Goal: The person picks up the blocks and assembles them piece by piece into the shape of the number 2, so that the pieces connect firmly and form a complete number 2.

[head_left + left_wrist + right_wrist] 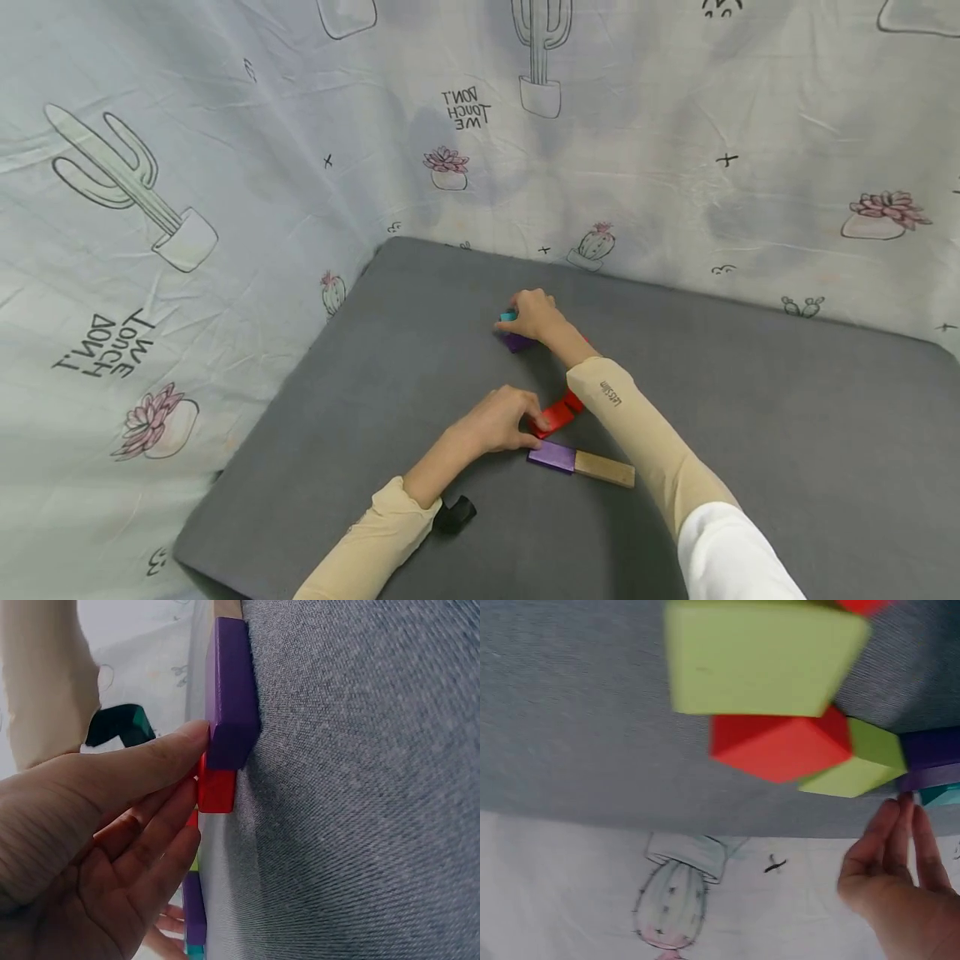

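Wooden blocks (556,414), likely light, rigid and smooth-sided, lie in a line on the grey desk (750,400) as the left hand (498,421) pinches the red one's end and the right hand (534,314), fingers straight, touches the far purple block (516,342).

Head camera looks down from above and behind at the whole grey mat (750,400), both hands mid-frame; left wrist camera sits close, rolled sideways, on the purple block (231,690), right wrist camera close and inverted on the far blocks; all share the mat.
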A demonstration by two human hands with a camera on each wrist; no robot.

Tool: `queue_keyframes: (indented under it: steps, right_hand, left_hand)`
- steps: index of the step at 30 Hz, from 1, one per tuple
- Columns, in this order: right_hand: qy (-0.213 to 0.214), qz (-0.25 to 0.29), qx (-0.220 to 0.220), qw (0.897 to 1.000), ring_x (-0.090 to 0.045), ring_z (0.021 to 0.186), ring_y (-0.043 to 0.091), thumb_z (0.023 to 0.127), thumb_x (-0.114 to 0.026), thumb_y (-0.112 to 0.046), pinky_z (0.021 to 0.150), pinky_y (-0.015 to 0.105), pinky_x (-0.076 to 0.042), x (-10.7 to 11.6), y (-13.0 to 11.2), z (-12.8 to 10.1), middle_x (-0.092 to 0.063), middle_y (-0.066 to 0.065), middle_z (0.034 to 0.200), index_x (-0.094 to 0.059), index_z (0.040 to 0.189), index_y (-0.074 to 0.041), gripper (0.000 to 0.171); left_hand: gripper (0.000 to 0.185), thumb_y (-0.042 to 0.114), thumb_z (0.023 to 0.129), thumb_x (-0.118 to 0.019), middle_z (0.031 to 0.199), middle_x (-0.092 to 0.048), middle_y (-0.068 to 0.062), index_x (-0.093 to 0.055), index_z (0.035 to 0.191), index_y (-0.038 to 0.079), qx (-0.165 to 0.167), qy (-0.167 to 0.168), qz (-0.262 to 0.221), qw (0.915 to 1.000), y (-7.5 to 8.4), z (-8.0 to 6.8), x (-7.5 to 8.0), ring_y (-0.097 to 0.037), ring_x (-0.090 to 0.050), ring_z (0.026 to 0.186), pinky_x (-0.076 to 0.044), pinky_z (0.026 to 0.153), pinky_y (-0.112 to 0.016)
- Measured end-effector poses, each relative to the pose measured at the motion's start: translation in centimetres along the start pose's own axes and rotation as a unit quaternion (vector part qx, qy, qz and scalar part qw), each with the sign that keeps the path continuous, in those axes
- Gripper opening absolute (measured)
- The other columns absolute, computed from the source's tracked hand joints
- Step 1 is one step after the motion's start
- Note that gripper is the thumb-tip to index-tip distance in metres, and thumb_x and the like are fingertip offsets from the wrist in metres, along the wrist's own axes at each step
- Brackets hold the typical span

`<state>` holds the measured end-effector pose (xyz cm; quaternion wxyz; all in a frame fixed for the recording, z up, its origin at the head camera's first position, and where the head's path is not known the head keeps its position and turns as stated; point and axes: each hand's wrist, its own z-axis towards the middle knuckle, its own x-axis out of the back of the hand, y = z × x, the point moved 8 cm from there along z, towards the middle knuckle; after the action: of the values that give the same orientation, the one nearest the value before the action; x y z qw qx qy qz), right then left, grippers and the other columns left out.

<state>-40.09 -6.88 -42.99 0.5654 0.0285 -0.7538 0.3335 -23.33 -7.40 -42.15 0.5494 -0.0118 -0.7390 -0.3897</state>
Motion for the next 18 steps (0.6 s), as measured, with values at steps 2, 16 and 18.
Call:
queue_keyframes:
  steps: [2,16,18]
  right_hand:
    - [0.002,-0.035,-0.016,0.999,-0.063,0.101,0.030,0.085,-0.073,-0.040,0.096,0.047,-0.043,-0.4,-0.2,0.4,-0.067,0.014,0.111,-0.067,0.114,0.002,0.051]
    - [0.056,0.043,-0.108,0.992,-0.058,0.078,0.021,0.076,-0.081,-0.011,0.070,0.032,-0.051,-0.2,0.2,0.8,-0.060,0.014,0.091,-0.068,0.085,0.001,0.020]
    - [0.084,0.062,-0.107,0.989,-0.059,0.075,0.021,0.074,-0.081,-0.007,0.070,0.031,-0.052,0.4,0.3,0.6,-0.062,0.013,0.085,-0.067,0.082,0.003,0.019]
  left_hand:
    - [0.019,0.016,0.076,-0.083,0.093,-0.068,0.006,-0.078,0.094,0.013,0.000,0.000,0.000,1.0000,0.0,0.0,0.0,-0.010,-0.063,0.091,-0.049,0.082,-0.022]
    - [0.021,0.017,0.075,-0.084,0.095,-0.068,0.005,-0.078,0.095,0.014,0.004,0.005,0.007,1.0000,0.0,0.0,0.0,-0.009,-0.064,0.091,-0.049,0.082,-0.023]
    - [0.021,0.017,0.075,-0.084,0.095,-0.068,0.006,-0.078,0.095,0.014,0.005,0.005,0.007,0.9999,0.0,0.0,0.0,-0.009,-0.064,0.091,-0.050,0.082,-0.024]
